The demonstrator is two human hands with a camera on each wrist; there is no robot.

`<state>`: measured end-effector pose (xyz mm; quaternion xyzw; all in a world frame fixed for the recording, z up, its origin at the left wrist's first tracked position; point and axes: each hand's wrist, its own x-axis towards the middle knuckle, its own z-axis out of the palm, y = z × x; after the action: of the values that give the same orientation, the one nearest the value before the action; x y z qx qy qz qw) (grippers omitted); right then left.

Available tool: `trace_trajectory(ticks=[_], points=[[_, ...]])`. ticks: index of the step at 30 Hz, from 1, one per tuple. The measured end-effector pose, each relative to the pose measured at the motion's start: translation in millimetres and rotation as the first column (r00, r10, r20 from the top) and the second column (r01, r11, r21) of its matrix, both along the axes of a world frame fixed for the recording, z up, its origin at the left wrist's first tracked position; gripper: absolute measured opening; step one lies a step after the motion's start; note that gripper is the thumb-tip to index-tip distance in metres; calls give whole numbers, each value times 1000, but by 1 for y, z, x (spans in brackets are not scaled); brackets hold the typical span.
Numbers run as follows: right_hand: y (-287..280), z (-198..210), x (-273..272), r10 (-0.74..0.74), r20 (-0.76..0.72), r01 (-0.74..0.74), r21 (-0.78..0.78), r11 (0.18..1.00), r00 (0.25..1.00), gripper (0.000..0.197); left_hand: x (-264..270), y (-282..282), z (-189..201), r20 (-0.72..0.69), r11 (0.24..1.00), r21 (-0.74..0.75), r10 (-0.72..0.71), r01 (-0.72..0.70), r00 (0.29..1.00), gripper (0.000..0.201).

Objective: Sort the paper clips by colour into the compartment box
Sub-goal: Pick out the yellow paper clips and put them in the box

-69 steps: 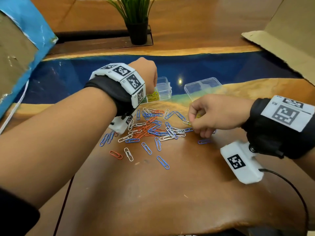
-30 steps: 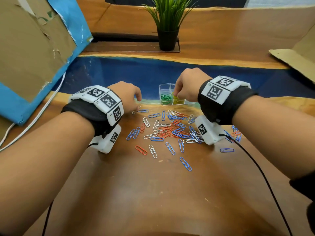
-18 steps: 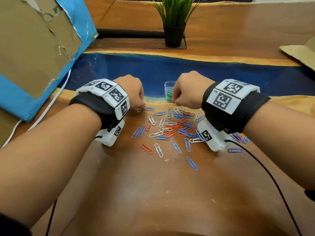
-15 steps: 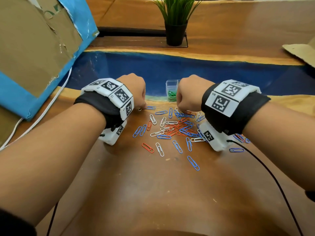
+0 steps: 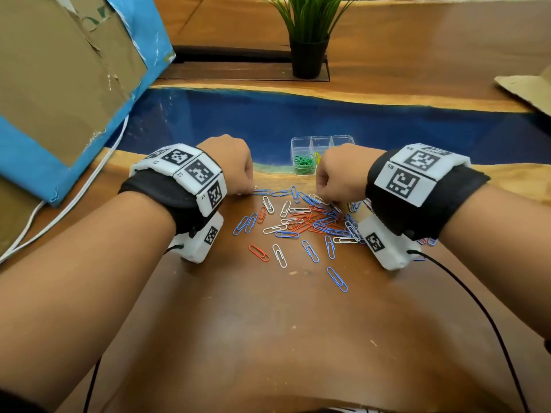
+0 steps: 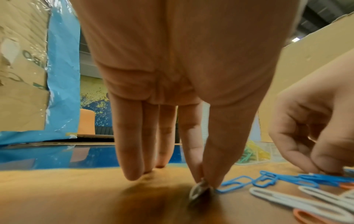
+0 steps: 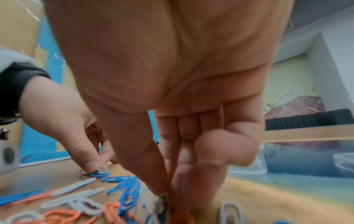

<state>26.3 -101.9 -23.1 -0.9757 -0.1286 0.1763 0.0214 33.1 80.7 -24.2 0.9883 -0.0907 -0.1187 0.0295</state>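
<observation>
A potted plant [image 5: 308,34] stood well beyond the pinching fingers; torn cardboard with blue edging [image 5: 59,84] leaned far left.

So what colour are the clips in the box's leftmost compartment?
Green clips; clearest in the head view.

Even, bright indoor light over the table [image 5: 268,338], soft glare on its blue strip, wide-angle bending at the head view's edges, wrist views sharply distorted, left hand [image 6: 182,75] casting a dark shadow beneath its fingertips, nearest clips [image 7: 76,209] smeared and out of focus
</observation>
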Motion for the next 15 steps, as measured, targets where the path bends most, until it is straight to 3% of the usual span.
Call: trace_trajectory(ticks=[3,9,12,15], points=[[2,1,0,2,12,-1,-12,1000,1000,26,-5,3,4,-38,998,-58,7,-9,999,15],[8,1,-1,48,34,-46,-51,998,998,17,-17,-4,14,-59,958,-285,-15,-2,998,4],[6,3,-4,53,-22,-54,-63,997,998,15,-19,-7,10,-95,924,-382,-41,2,995,21],[-2,5,-6,26,-62,-28,-18,999,998,24,-19,-10,7,-118,934,-356,-66,20,991,27]])
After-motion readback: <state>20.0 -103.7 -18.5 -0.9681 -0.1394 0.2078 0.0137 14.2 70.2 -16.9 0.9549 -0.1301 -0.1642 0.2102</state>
